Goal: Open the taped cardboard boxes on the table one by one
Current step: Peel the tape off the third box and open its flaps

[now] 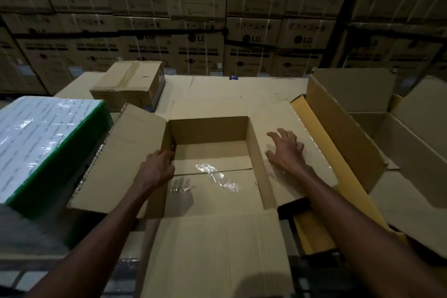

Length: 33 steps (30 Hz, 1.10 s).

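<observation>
An open cardboard box sits in the middle of the table with all flaps folded outward and a strip of clear tape lying inside on its bottom. My left hand grips the box's left wall at the rim, fingers curled over the edge. My right hand presses flat with spread fingers on the right flap. A smaller box, still taped shut, stands at the back left of the table.
A large open box stands to the right, its yellow-lined flap beside my right arm. A plastic-wrapped white and green pack lies at the left. Stacked washing machine cartons form a wall behind the table.
</observation>
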Tool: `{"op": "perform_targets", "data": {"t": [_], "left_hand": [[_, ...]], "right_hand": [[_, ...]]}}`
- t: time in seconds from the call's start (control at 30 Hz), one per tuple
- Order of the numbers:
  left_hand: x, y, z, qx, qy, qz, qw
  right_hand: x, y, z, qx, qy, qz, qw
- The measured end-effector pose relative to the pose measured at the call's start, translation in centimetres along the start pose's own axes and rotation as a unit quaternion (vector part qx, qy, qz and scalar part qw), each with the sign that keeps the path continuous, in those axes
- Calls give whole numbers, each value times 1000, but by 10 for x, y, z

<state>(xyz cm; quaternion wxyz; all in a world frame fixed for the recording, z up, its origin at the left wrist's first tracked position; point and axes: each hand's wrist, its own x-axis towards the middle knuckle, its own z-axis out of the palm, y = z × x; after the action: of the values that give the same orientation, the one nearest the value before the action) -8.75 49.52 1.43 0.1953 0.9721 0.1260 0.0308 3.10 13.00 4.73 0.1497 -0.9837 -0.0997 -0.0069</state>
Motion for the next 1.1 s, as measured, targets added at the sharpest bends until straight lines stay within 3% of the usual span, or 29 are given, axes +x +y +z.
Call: {"op": "perform_targets", "data": {"t": [0.23,0.37,0.6,0.77,1.0,1.1], "left_hand": [[-61,2,-5,-26,15,-5,1000],[-81,-8,-17,-25,28,-15,999],[-88,-36,-59,32,79,-66,994],[-77,-64,-83,16,61,-127,990],[-69,-80,-99,-26,5,-152,988],[-63,-83,-98,-64,20,-133,989]], "right_hand": [[-31,29,-32,-40,-10,109,993],[-36,38,-42,18,-38,149,988],[-39,18,-65,68,13,39,997],[-38,-28,-67,62,-22,-39,997],[-46,-61,-55,31,-31,-47,998],[-45,-61,-57,27,-37,-47,998]]}}
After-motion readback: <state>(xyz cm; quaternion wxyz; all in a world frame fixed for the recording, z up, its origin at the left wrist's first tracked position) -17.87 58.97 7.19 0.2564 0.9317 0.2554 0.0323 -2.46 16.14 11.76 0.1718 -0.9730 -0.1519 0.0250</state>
